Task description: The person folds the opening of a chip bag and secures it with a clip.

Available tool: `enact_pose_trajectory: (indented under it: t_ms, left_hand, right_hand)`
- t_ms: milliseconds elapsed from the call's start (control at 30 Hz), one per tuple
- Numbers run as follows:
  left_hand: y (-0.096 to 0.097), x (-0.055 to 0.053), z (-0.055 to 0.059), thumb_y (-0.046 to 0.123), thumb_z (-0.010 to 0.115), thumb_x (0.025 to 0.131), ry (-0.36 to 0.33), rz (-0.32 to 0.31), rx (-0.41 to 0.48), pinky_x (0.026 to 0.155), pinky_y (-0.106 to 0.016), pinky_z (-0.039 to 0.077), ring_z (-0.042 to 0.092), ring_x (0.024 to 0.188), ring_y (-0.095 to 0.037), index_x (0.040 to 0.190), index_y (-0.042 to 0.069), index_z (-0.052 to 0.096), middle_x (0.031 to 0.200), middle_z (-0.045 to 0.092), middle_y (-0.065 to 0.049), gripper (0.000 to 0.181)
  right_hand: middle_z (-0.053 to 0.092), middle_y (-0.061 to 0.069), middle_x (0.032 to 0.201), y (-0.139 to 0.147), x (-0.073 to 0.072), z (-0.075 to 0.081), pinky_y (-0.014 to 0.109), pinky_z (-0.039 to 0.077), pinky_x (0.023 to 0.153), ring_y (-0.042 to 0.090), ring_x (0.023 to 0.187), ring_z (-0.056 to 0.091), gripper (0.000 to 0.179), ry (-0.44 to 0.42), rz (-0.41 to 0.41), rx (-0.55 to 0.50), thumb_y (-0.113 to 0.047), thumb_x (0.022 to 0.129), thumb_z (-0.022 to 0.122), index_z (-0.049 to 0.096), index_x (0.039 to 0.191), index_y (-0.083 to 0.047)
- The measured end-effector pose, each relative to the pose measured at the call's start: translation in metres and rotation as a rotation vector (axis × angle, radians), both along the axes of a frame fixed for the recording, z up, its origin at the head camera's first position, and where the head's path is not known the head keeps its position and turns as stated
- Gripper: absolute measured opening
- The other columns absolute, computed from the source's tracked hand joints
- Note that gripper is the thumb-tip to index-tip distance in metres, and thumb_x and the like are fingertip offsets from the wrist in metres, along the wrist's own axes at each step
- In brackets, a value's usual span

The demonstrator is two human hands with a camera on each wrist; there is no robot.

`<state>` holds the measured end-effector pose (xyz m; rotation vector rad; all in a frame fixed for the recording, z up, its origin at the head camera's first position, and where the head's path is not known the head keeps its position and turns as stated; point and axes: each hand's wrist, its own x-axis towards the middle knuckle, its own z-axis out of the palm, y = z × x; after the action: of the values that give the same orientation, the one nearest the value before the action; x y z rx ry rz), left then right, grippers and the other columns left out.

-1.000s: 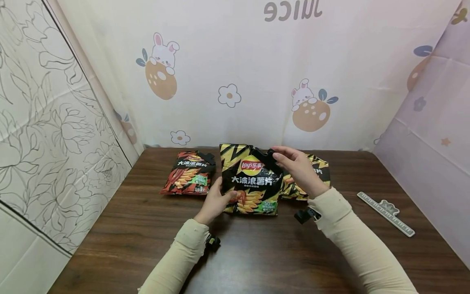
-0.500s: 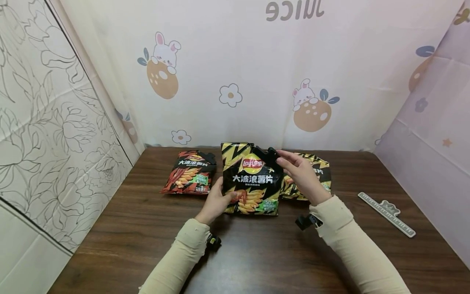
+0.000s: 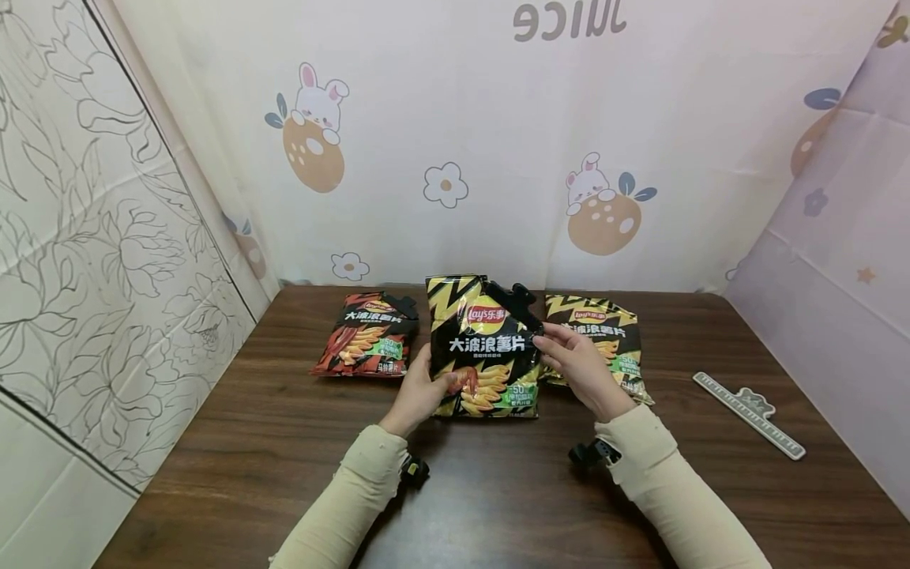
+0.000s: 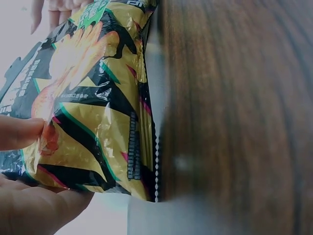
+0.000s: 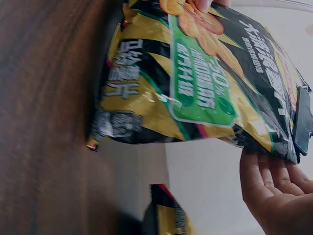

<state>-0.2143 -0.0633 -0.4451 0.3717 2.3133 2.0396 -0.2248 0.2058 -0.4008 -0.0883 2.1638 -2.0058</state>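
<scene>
A black and yellow bag of potato chips [image 3: 490,356] stands nearly upright in the middle of the table, front towards me. My left hand [image 3: 418,391] holds its lower left side, the thumb on the front, the fingers behind. A black clip [image 3: 517,299] sits slantwise across its top right corner, which is folded down. Below that clip, my right hand [image 3: 588,367] touches the bag's right edge. In the right wrist view, the right fingers [image 5: 266,171] are fairly straight, with their tips at the edge.
A red chip bag [image 3: 366,336] with a black clip [image 3: 404,307] on its corner lies to the left. Behind my right hand is a yellow and black bag [image 3: 597,316]. A pale ruler-shaped clip [image 3: 750,415] lies at the right. A patterned curtain [image 3: 462,237] hangs behind the table.
My right hand has left the black clip on the upright bag and moved down to the bag's right edge. The clip stays on the corner, and my left hand keeps its hold.
</scene>
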Motion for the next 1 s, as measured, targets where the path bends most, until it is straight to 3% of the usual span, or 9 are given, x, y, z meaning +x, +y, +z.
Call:
enact_pose_trajectory:
  t_ms: [100, 267, 367, 533, 600, 667, 833, 1000]
  left_hand:
    - [0.000, 0.000, -0.001, -0.006, 0.058, 0.094, 0.005, 0.005, -0.008, 0.071, -0.029, 0.048, 0.059, 0.087, -0.020, 0.143, 0.005, 0.040, 0.134, 0.056, -0.020, 0.054]
    - [0.001, 0.001, -0.001, -0.003, 0.059, 0.095, 0.000, 0.019, -0.037, 0.081, -0.030, 0.049, 0.059, 0.110, -0.025, 0.144, 0.007, 0.040, 0.137, 0.055, -0.017, 0.054]
    - [0.001, 0.002, 0.000, -0.002, 0.059, 0.095, -0.010, 0.017, -0.030, 0.082, -0.032, 0.048, 0.058, 0.112, -0.025, 0.145, 0.008, 0.039, 0.138, 0.055, -0.015, 0.055]
    - [0.001, 0.001, 0.001, -0.006, 0.057, 0.094, -0.009, 0.012, -0.004, 0.071, -0.030, 0.048, 0.059, 0.088, -0.021, 0.144, 0.004, 0.038, 0.133, 0.056, -0.021, 0.054]
    - [0.001, 0.001, 0.002, -0.005, 0.057, 0.094, -0.014, 0.019, -0.006, 0.070, -0.029, 0.048, 0.058, 0.086, -0.019, 0.142, 0.003, 0.039, 0.132, 0.056, -0.022, 0.053]
    - [0.000, 0.001, 0.003, -0.003, 0.058, 0.095, -0.026, 0.023, -0.014, 0.071, -0.030, 0.048, 0.059, 0.091, -0.020, 0.142, 0.005, 0.040, 0.133, 0.056, -0.020, 0.052]
    - [0.000, 0.000, 0.001, 0.002, 0.059, 0.096, -0.026, 0.031, -0.049, 0.080, -0.033, 0.043, 0.052, 0.120, -0.024, 0.143, 0.011, 0.041, 0.142, 0.050, -0.012, 0.052]
    - [0.001, -0.002, 0.002, 0.000, 0.058, 0.095, -0.020, 0.042, -0.032, 0.076, -0.032, 0.044, 0.053, 0.116, -0.026, 0.143, 0.010, 0.041, 0.141, 0.050, -0.013, 0.052]
  right_hand:
    - [0.045, 0.015, 0.144, -0.001, 0.001, -0.006, 0.021, 0.050, 0.095, 0.002, 0.114, 0.055, 0.068, -0.029, 0.008, 0.022, -0.032, 0.098, 0.060, 0.031, 0.152, -0.002]
    - [0.028, 0.025, 0.155, -0.002, 0.004, -0.014, 0.038, 0.047, 0.105, 0.021, 0.126, 0.051, 0.075, -0.087, 0.054, 0.028, -0.024, 0.098, 0.062, 0.019, 0.157, -0.007]
    - [0.030, 0.028, 0.153, -0.002, 0.004, -0.016, 0.042, 0.046, 0.105, 0.019, 0.119, 0.057, 0.077, -0.100, 0.075, 0.017, -0.018, 0.097, 0.063, 0.016, 0.157, -0.010]
    - [0.040, 0.028, 0.147, -0.003, 0.002, -0.018, 0.043, 0.047, 0.102, 0.010, 0.107, 0.061, 0.078, -0.076, 0.082, 0.035, -0.015, 0.096, 0.063, 0.015, 0.157, -0.010]
    - [0.040, 0.029, 0.147, -0.004, 0.001, -0.019, 0.044, 0.047, 0.102, 0.011, 0.108, 0.061, 0.078, -0.068, 0.077, 0.048, -0.016, 0.097, 0.062, 0.014, 0.157, -0.010]
    - [0.040, 0.029, 0.148, -0.005, 0.000, -0.019, 0.043, 0.048, 0.100, 0.012, 0.109, 0.061, 0.078, -0.065, 0.071, 0.057, -0.015, 0.097, 0.062, 0.012, 0.158, -0.010]
    - [0.041, 0.029, 0.147, -0.007, -0.002, -0.021, 0.034, 0.051, 0.090, 0.009, 0.104, 0.062, 0.076, -0.066, 0.050, 0.056, -0.014, 0.098, 0.060, 0.013, 0.157, -0.011]
    - [0.044, 0.028, 0.146, -0.008, -0.005, -0.024, 0.032, 0.052, 0.084, 0.010, 0.101, 0.062, 0.073, -0.068, 0.030, 0.067, -0.014, 0.098, 0.060, 0.016, 0.157, -0.012]
